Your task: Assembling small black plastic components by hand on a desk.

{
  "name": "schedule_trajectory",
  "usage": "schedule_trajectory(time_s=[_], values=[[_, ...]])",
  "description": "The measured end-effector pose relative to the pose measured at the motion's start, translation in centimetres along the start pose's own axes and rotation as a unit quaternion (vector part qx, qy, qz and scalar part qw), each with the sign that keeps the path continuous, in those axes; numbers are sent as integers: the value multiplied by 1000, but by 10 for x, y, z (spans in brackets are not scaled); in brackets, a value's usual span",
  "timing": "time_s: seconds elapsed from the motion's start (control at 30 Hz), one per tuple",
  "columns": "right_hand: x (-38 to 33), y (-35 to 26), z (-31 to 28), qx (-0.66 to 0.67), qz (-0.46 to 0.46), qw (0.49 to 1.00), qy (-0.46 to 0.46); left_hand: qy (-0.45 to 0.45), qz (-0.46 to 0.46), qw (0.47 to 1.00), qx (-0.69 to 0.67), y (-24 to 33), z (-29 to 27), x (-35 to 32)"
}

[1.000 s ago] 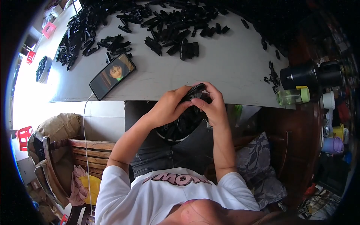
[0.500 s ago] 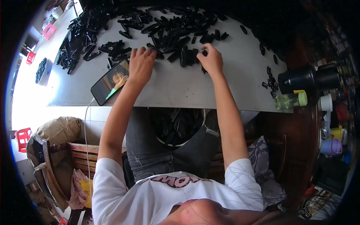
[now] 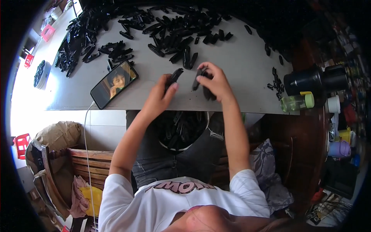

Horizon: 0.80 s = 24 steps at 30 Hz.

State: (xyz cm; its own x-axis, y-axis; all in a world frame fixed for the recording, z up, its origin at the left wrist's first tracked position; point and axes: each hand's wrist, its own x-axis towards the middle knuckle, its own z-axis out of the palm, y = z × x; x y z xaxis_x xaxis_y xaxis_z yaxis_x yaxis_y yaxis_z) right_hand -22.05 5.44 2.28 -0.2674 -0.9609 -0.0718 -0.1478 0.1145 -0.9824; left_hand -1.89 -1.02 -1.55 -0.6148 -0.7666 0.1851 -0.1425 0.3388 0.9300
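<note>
Worktop (image 3: 239,73): a grey surface was spread under and beyond both hands, its near edge just below them.
Heap of black parts (image 3: 170,23): many black plastic pieces were scattered well beyond the hands, thickest toward the far left.
Container in lap (image 3: 181,129): a round vessel of black pieces was held between the knees, directly below the hands.
Phone (image 3: 114,83): it was laid flat on the worktop, left of the left hand, screen lit, a white cable attached.
Bottle (image 3: 296,102): a clear green-capped one was laid right of the right hand.
Left hand (image 3: 160,96): it was closed around one black piece (image 3: 174,76), tilted upward.
Right hand (image 3: 213,82): it was closed on dark pieces (image 3: 200,78) just beside the left.
</note>
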Motion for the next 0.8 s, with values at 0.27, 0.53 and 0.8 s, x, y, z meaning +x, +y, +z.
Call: schedule_trajectory(time_s=[0.27,0.53,0.8], values=[[-52,5,41,23,-91,994,53,-54,36,997,36,36,6,-21],[-91,20,35,36,-47,998,-2,-187,14,982,-4,33,1,-51],[-127,66,54,34,-17,999,34,-191,42,980,37,8,23,-80]])
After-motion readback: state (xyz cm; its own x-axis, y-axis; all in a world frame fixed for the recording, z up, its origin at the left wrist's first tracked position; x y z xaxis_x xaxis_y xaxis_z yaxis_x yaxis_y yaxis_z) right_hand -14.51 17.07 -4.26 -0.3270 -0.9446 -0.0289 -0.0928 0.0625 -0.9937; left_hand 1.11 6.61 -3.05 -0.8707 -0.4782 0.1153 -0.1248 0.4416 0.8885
